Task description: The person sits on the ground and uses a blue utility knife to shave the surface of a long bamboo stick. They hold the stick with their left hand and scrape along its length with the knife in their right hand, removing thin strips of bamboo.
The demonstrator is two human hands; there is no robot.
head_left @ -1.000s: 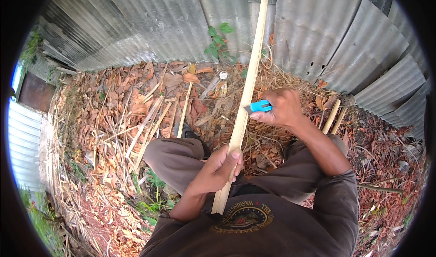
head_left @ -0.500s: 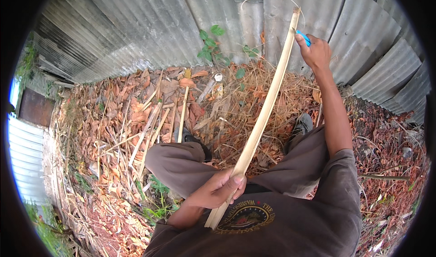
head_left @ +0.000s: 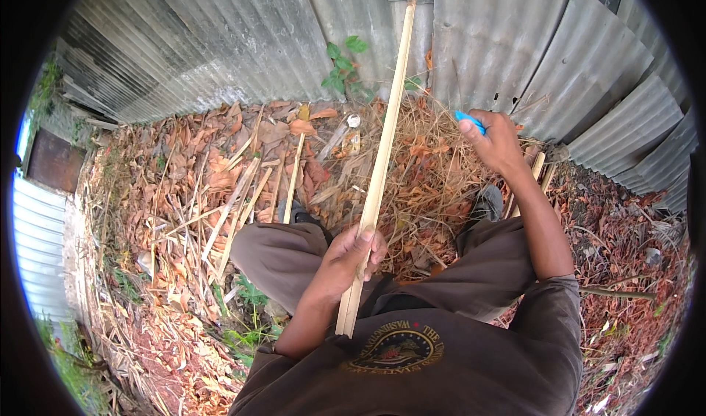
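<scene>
My left hand (head_left: 353,254) is closed round the lower part of a long, pale palm stalk (head_left: 384,147). The stalk slants up and away from my lap, its far tip in front of the metal sheets. To the right, apart from the stalk, my right hand (head_left: 494,140) is closed on a blue-handled knife (head_left: 469,122), thumb along the handle. The knife's blade is too thin to make out clearly.
Corrugated metal sheets (head_left: 243,41) form a fence ahead. Dry leaves (head_left: 213,136) and several cut strips (head_left: 232,206) litter the ground at left. A small green plant (head_left: 342,66) grows by the fence. More pale strips (head_left: 543,167) lie beyond my right knee.
The stalk has swung left and stands more upright; my left hand has come up with it. The knife has left the stalk's tip and moved nearer, and the thin curled shaving is off the tip.
</scene>
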